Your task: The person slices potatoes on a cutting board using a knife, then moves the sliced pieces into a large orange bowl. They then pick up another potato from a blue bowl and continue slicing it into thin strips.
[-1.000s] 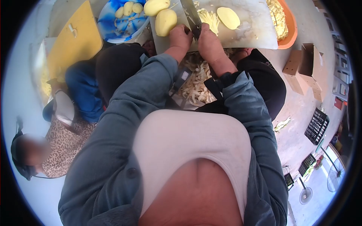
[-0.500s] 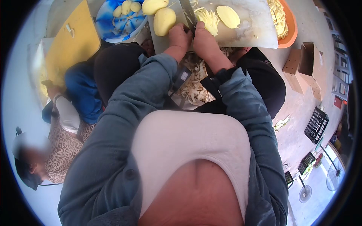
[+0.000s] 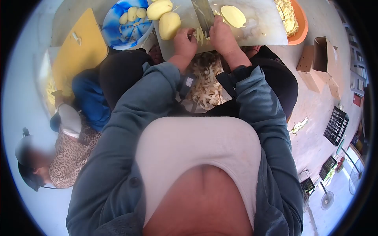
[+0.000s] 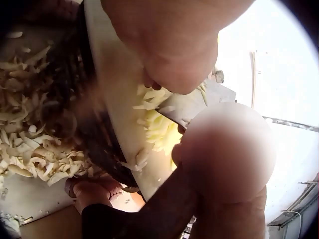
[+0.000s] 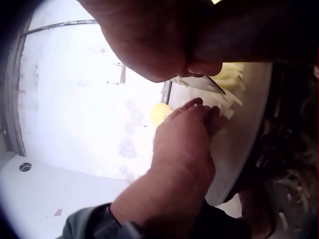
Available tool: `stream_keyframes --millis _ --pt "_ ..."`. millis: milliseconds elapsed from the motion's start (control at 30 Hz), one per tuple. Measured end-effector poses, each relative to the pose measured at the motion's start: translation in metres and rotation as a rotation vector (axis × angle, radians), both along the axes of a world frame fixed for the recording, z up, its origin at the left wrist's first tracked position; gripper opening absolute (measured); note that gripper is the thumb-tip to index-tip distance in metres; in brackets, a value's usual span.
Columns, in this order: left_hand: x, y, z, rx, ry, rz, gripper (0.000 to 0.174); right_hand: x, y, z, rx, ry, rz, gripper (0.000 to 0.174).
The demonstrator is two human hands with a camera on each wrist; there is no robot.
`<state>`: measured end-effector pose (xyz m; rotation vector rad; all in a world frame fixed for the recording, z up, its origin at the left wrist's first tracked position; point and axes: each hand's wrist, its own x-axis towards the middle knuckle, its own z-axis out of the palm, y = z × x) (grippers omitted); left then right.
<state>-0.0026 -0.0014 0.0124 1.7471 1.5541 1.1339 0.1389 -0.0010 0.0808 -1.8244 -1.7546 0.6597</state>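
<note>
While both hands worked close together, the right hand (image 3: 223,37) had its fingers bent against the knife (image 3: 204,15) and held it, though I could not make out the handle. Just left of it the left hand (image 3: 186,45) had its fingers bent and narrow beside the cut potato strips (image 3: 200,36); whether it gripped any of them, I couldn't tell. The strips lay between the two hands, by the near end of the blade. Beneath it all was a pale cutting board (image 3: 264,33).

Just beyond the right hand rested a cut potato piece (image 3: 233,16), flat and yellow, and just beyond the left hand, a bit to its left, sat a whole peeled potato (image 3: 169,25) with another touching it. Below the hands, on the body's side, was a heap of peelings (image 3: 206,84).

Left of the left hand stood a blue and white bowl (image 3: 128,39) holding small potatoes; right of the right hand, an orange basin (image 3: 304,25) full of shreds. Farther right was a cardboard box (image 3: 319,63), then a black crate (image 3: 336,126). Well out to the left hand's left, another person (image 3: 75,157) in a patterned top sat by a yellow board (image 3: 78,43).
</note>
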Motion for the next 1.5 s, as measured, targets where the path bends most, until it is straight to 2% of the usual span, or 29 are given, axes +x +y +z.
stream_keyframes --millis 100,167,200,267,367,467,667,967,1167,1400,1500 --pt "-0.004 -0.010 0.005 -0.029 0.008 0.018 0.025 0.004 -0.004 0.008 0.073 -0.038 0.038 0.021" --pt "-0.009 -0.017 0.008 -0.106 0.129 0.015 0.032 0.003 -0.010 0.011 0.030 -0.029 0.069 0.019" --pt "-0.011 -0.018 0.005 -0.105 0.133 0.017 0.032 0.001 -0.012 0.011 0.031 -0.025 0.071 0.019" --pt "-0.013 -0.020 -0.001 -0.081 0.296 0.003 0.038 0.000 -0.017 0.009 -0.028 -0.040 0.090 0.018" --pt "-0.013 -0.018 0.005 -0.120 0.310 -0.061 0.039 -0.005 -0.023 0.010 -0.065 -0.041 0.117 0.017" --pt "-0.015 -0.011 -0.009 -0.076 0.316 -0.038 0.038 -0.009 -0.028 0.007 -0.054 -0.066 0.146 0.017" --pt "-0.016 -0.004 -0.003 -0.173 0.385 -0.085 0.030 -0.014 -0.030 0.002 -0.058 -0.063 0.158 0.017" --pt "-0.016 -0.006 0.016 -0.311 0.479 -0.102 0.028 -0.023 -0.035 0.000 -0.135 -0.090 0.130 0.020" --pt "-0.018 -0.002 0.007 -0.286 0.544 -0.143 0.021 -0.018 -0.030 0.001 -0.105 -0.174 0.112 0.021" --pt "-0.010 -0.002 0.009 -0.328 0.561 -0.119 0.021 -0.015 -0.027 -0.001 -0.112 -0.130 0.107 0.021" --pt "-0.010 -0.003 0.008 -0.342 0.422 -0.031 0.023 -0.016 -0.027 -0.002 -0.133 -0.146 0.130 0.021"
